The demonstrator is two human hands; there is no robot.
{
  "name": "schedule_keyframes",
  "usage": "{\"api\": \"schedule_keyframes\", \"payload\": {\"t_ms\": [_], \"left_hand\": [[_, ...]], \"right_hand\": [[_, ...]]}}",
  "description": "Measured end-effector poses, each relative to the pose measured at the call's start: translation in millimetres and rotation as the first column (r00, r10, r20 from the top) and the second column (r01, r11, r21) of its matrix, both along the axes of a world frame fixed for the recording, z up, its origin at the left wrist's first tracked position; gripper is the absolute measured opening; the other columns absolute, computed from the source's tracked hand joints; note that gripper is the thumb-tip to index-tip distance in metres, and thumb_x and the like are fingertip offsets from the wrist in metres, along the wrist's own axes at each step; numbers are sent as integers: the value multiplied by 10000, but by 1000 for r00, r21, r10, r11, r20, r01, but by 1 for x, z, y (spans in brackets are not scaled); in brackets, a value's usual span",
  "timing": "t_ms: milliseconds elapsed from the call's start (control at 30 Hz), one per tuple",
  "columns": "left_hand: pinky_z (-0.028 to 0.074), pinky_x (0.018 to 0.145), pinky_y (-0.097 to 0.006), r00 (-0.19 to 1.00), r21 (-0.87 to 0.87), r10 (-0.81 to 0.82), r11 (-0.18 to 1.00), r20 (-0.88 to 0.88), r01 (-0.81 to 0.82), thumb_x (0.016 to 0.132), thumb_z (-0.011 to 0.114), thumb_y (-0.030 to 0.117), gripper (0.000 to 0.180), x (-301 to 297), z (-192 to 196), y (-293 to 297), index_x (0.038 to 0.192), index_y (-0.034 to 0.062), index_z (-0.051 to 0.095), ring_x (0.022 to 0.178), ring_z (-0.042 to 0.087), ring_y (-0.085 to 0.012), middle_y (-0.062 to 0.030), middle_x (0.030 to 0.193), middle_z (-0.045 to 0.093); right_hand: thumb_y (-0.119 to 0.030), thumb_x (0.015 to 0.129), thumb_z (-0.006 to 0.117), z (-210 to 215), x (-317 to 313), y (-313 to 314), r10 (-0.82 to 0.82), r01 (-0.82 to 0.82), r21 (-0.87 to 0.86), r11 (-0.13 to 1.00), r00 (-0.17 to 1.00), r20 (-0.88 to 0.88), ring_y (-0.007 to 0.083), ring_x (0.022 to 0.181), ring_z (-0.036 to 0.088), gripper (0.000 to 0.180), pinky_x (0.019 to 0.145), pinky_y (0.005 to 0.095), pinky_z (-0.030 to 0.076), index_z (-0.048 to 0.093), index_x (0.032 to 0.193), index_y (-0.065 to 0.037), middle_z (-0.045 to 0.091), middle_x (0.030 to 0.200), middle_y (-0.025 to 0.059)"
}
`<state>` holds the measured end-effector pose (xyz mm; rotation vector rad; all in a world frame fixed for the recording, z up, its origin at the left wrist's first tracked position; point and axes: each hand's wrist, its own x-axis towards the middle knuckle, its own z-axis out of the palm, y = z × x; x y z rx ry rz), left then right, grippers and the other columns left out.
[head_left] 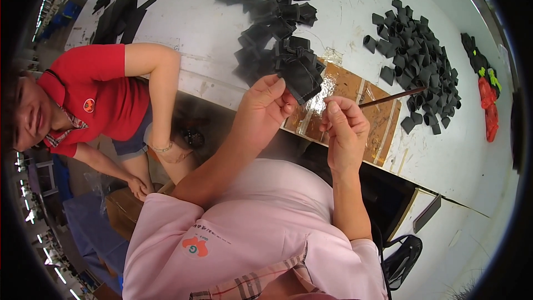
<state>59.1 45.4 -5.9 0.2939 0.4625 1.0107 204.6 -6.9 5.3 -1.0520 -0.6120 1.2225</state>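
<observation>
Here the big white table (222, 16) fills the top of the frame, with black folded pieces (266, 5) at top middle and small black loops (416, 55) at upper right. No boxes or bins show. The left hand (266, 105) pinches a black folded piece (300, 75) in the middle. The right hand (344, 128) grips a thin brown stick (391, 98). Best hold the piece tight and poke gently.

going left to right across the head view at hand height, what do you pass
Co-worker in a red shirt → left hand pinching a black folded piece → right hand holding a thin dark stick → heap of small black loops → red and yellow-green items.
</observation>
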Motion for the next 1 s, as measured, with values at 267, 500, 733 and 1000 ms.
{"api": "schedule_keyframes", "payload": {"t_ms": [267,500,733,1000], "left_hand": [[411,602,-217,984,-41,165,985,-72,-169,849,527,111,106,10,-3,-9,945,67,523,688,537,-105,-25,812,578],[423,603,-217,906,266,254,949,-338,-167,828,541,49,99,-1,-7,-13,922,28,562,680,550,-108,-53,832,596],[415,627,-171,842,434,213,900,-495,28,788,564,-18,89,-10,12,-7,876,-17,564,706,521,-50,-10,770,563],[398,597,-163,833,375,144,924,-535,81,784,570,3,65,-17,10,-5,848,-11,573,657,498,-46,-10,747,561]], "right_hand": [[-78,777,622,1,-21,20,-28,28,3,1000,997,-74,44,585,467,173,505,166,379,569,918,6,554,720,3],[-81,781,611,2,-20,23,-63,59,65,996,995,74,55,643,483,212,575,181,401,561,961,19,559,789,18],[-27,749,596,10,2,35,215,-216,10,976,963,-166,62,712,515,187,654,190,405,586,930,20,585,818,29],[-49,763,606,7,2,36,294,-300,-21,954,945,-142,53,618,510,103,561,183,399,601,847,11,591,716,12]]}}
